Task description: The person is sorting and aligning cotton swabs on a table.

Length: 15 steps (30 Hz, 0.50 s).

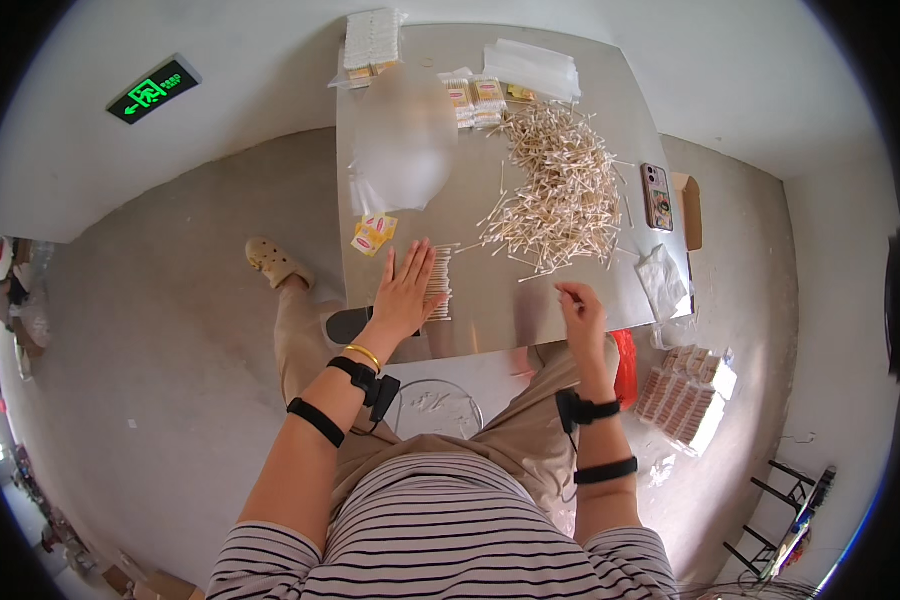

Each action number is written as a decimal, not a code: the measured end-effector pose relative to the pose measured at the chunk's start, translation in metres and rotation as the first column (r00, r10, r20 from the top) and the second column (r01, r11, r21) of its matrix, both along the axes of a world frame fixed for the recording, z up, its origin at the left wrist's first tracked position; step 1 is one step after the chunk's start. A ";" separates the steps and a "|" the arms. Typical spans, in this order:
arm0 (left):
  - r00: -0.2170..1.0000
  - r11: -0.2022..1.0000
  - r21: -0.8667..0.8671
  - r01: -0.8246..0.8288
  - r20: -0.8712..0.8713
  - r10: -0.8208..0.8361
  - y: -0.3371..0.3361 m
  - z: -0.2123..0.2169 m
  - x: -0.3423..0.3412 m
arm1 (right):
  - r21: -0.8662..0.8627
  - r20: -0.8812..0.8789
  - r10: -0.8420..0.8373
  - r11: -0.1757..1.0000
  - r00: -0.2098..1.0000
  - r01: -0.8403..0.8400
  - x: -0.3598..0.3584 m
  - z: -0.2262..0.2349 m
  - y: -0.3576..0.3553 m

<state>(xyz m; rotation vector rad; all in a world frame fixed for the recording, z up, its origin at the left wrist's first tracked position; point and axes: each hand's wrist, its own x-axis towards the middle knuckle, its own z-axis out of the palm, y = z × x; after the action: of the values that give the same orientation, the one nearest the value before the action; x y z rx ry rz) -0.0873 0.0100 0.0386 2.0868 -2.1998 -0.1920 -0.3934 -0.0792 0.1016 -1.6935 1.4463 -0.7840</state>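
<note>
Cotton swabs [442, 290] lie in a small side-by-side row at the near left part of the metal table [485, 315]; a large loose heap [560, 195] spreads far right of it.

Left to right:
- Yellow-and-white cards [374, 234]: on the table, just beyond the left hand.
- Left hand [404, 290]: laid flat, overlapping the row's left side; fingers straight and slightly apart, thumb spread across the swabs.
- Filled packets [475, 100]: far side, left of the heap.
- Right hand [582, 308]: above the near edge, near side of the heap; fingers curled, thumb and index tips close together. Cannot tell whether anything sits between them.
- Phone [657, 197]: right side of table, clear plastic bag [662, 282] nearer.
</note>
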 end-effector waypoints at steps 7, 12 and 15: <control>0.996 0.999 -0.029 -0.016 0.086 0.019 -0.007 -0.003 -0.002 | 0.023 -0.144 -0.225 0.973 0.964 0.230 -0.134 -0.017 0.067; 0.997 1.000 0.008 -0.007 0.082 0.007 -0.007 0.001 -0.004 | 0.058 -0.239 -0.363 0.920 0.901 0.387 -0.200 -0.055 0.109; 0.997 1.000 0.020 -0.002 0.080 0.000 -0.011 0.004 -0.007 | 0.072 -0.366 -0.438 0.866 0.821 0.495 -0.244 -0.068 0.117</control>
<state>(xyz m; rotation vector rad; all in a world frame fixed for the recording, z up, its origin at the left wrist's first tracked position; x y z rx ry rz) -0.0941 -0.0014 0.0426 2.1426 -2.2505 -0.1336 -0.6375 0.0375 0.0337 -1.4010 2.1623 -0.6147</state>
